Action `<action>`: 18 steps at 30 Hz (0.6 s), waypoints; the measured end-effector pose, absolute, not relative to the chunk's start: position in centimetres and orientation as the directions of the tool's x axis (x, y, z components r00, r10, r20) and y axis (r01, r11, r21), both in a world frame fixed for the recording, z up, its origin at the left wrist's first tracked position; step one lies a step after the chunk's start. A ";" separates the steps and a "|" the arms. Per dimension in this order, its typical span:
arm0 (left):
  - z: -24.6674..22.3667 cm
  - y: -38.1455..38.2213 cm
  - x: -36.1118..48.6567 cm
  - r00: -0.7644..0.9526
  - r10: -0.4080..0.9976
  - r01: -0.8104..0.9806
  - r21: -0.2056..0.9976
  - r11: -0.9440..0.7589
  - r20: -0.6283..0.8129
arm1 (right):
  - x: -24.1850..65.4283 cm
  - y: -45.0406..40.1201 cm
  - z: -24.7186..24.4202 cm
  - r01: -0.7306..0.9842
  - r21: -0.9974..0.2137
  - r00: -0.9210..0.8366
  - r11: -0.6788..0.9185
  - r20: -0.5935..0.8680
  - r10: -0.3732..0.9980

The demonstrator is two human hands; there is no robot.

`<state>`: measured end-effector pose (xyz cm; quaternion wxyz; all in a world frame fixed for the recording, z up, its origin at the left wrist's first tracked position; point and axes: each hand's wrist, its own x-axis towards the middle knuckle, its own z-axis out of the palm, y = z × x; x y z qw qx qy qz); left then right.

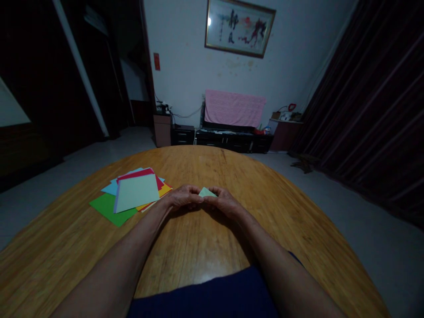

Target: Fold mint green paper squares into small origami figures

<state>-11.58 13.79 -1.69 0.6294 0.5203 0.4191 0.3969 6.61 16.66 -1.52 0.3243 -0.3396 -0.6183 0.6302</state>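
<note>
A small folded piece of pale green paper (206,192) is pinched between my two hands, just above the wooden table (198,247). My left hand (185,197) grips its left side with thumb and fingers closed. On the opposite side, my right hand (224,202) holds it the same way, and the thumbs nearly meet at its near edge. Only a pointed corner of the paper shows; the rest is hidden by my fingers. Left of my left hand lies a loose pile of coloured paper sheets (137,194), with a pale green one on top and red, blue, yellow and bright green ones beneath.
The table is round, its far edge curving ahead of my hands. Beyond it, a pink cloth (234,108) hangs over something on a low black cabinet (212,138). A framed picture (240,27) is on the wall, and a dark curtain (367,101) hangs at right.
</note>
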 end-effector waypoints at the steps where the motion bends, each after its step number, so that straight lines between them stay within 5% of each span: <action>1: -1.6 13.7 -11.6 0.335 0.935 -0.051 0.988 0.143 -0.118 | 6.7 16.7 -1.5 0.004 -0.999 -0.571 -0.049 -0.043 0.820; 18: -1.7 13.7 -12.4 0.386 0.909 0.006 0.986 0.169 -0.158 | 8.1 17.4 -2.0 0.009 -0.988 -0.614 -0.156 -0.128 0.779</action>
